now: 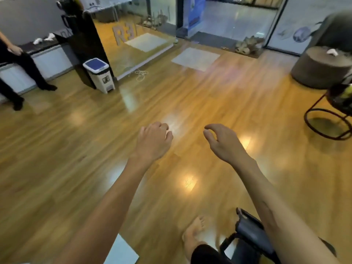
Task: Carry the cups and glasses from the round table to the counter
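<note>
Both bare arms are reaching forward over the wooden floor (76,149), carrying nothing. The left hand (153,142) is curling into a loose fist with nothing inside; the right hand (222,142) is hanging with fingers (210,127) relaxed and apart. No cups, glasses or round table are showing. A pedal bin (99,77) is standing far left, a round pouf (320,67) far right.

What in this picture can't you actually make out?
- Cups, glasses, round table: none show in the head view.
- Left hand and right hand: curled, seemingly empty; palms face away.
- Black object beside the bare foot: cut by the bottom edge, unidentifiable.
- Bystander: cropped by the left edge.
- White item on the brown drum: too small.
</note>
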